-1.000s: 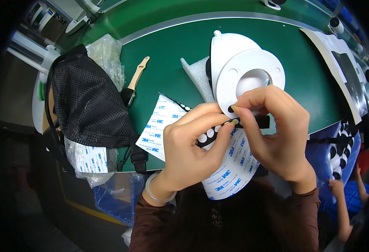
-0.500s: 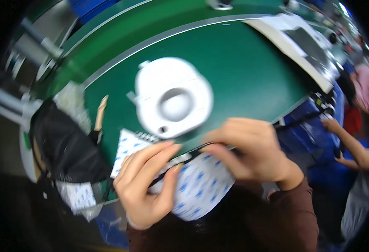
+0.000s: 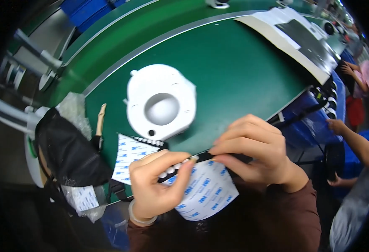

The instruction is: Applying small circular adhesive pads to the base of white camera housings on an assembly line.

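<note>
My left hand (image 3: 159, 182) pinches a narrow black strip (image 3: 204, 156) between thumb and forefinger. Small white round pads (image 3: 170, 171) run along the strip beside those fingertips. A white backing sheet with blue print (image 3: 209, 194) hangs below the strip. My right hand (image 3: 255, 151) grips the strip's right part between thumb and fingers, a short gap from the left. Past the left hand lies a second printed backing sheet (image 3: 127, 158), edged with a black strip of white pads (image 3: 151, 142). Beyond it sits a white rounded plastic housing (image 3: 161, 80) with a domed recess.
On the left are a black fabric bag (image 3: 69, 153), a wooden-handled tool (image 3: 100, 119) and clear plastic wrap (image 3: 75, 110). White and grey sheets (image 3: 308, 44) lie at the far right of the green table (image 3: 226, 67). Another person's hand (image 3: 336, 127) is near a blue bin (image 3: 299, 115).
My left fingertips have shifted right along the strip, closer to the right ones. The backing sheet still hangs below. The whole view has turned slightly, so the white housing appears further left.
</note>
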The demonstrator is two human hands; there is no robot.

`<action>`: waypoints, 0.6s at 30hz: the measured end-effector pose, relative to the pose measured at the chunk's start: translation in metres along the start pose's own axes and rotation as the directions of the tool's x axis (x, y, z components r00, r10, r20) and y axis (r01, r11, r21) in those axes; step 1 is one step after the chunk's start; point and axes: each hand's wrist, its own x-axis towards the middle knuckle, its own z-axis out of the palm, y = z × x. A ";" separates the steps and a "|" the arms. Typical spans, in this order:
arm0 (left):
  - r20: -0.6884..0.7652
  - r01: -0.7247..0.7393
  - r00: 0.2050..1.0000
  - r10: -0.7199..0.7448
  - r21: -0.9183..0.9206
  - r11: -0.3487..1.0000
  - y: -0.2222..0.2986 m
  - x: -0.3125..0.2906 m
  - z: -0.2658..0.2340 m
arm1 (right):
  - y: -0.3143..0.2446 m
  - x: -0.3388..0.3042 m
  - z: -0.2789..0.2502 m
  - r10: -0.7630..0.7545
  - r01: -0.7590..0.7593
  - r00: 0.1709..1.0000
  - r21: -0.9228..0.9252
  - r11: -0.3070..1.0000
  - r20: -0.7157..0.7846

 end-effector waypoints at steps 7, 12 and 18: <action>-0.033 -0.027 0.999 0.028 0.010 1.000 0.001 -0.009 -0.003 | -0.004 0.002 0.012 -0.082 0.082 0.997 -0.014 0.997 -0.001; -0.003 -0.011 1.000 0.011 0.016 1.000 0.003 -0.004 0.001 | -0.001 0.000 0.009 -0.089 0.088 0.996 -0.079 0.993 -0.014; -0.253 0.120 0.960 -0.122 -0.022 0.992 -0.003 -0.018 0.007 | 0.002 0.003 0.024 -0.179 0.177 0.984 -0.099 0.979 -0.017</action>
